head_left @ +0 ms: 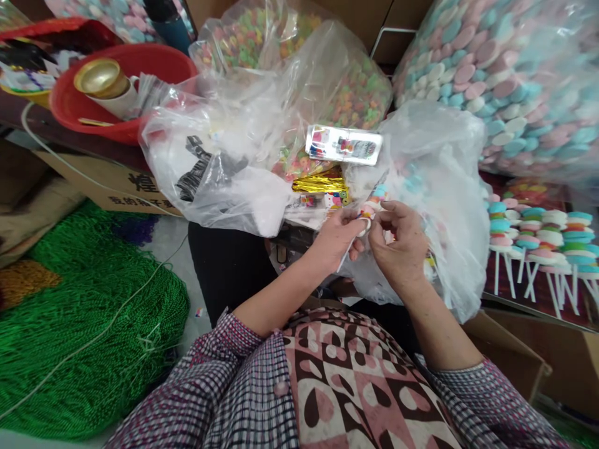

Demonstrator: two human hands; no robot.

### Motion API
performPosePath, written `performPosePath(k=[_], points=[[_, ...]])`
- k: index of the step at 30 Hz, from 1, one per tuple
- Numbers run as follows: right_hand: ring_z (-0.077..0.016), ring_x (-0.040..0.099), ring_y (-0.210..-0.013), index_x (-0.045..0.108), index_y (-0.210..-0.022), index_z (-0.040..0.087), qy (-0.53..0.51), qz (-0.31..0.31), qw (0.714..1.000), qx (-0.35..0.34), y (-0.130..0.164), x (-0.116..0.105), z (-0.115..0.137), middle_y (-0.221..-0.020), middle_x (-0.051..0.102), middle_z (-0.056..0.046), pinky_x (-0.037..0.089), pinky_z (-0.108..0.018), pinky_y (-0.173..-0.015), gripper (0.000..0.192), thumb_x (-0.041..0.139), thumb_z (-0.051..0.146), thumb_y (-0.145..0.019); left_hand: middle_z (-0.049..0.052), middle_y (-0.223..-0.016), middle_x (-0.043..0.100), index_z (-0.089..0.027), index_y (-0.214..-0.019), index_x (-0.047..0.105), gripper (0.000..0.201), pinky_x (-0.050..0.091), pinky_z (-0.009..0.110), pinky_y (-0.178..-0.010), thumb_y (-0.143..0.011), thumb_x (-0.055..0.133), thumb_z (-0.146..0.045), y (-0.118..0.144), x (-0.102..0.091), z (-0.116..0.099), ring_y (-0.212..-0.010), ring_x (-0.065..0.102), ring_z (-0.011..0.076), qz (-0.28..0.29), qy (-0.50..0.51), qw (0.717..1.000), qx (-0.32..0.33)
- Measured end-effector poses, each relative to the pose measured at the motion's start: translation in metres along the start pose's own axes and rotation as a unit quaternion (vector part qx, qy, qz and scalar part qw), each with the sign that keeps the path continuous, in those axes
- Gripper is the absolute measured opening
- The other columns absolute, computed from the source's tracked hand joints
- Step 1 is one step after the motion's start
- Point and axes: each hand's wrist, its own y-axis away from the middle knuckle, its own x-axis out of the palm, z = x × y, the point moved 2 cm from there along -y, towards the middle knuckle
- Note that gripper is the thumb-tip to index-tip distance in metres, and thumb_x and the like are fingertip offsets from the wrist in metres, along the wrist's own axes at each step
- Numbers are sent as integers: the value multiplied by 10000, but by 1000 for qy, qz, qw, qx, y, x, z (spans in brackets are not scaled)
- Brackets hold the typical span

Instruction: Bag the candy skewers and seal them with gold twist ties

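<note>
My left hand is closed around a marshmallow candy stick, its pastel pieces stacked beyond the fingers. A white stick end sticks out below that hand. Close on its right, my right hand has thumb and fingers curled in a pinch at the lower part of the candy; what lies between the fingertips is too small to make out. Just beyond the hands lie a bundle of gold twist ties and a stack of printed clear wrappers. Under the hands spreads a clear plastic bag.
Assembled candy sticks lie along the right. A huge bag of marshmallows stands behind them, with bags of fruit-coloured candy at the back. On the left are a red basin holding a bowl and cup, and green cord below.
</note>
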Motion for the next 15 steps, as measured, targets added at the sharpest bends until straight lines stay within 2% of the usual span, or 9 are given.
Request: performPosePath(k=[5, 8, 12, 15], points=[[-148, 627, -635, 499, -1164, 252, -139, 19, 988, 69, -1, 4, -7, -784, 676, 14, 517, -291, -610, 321, 614, 261, -865, -83, -634, 524, -208, -879, 486, 145, 289, 185, -314, -817, 606, -157, -4, 0, 6, -356, 463, 48, -33, -30, 999, 24], [-138, 629, -638, 516, -1111, 250, -203, 26, 974, 96, -2, 6, -11, -767, 662, 23, 510, -273, -605, 281, 633, 260, -855, -70, -663, 546, -207, -883, 488, 124, 292, 188, -322, -841, 604, -193, -5, 0, 8, -360, 465, 47, -36, -30, 998, 28], [-136, 644, -689, 614, -980, 236, -172, 19, 981, 86, -1, 4, -12, -834, 696, 0, 530, -289, -670, 109, 619, 243, -872, -55, -721, 572, -213, -936, 486, 137, 336, 185, -353, -889, 591, -286, -4, -1, 6, -398, 495, 50, -23, -19, 999, 37], [-142, 641, -690, 681, -946, 229, -87, 19, 995, 35, -3, -1, -8, -834, 711, -9, 532, -301, -690, 102, 600, 209, -888, -46, -763, 588, -209, -943, 482, 128, 383, 187, -374, -902, 579, -282, -2, -1, 4, -434, 529, 56, -20, -8, 999, 43]])
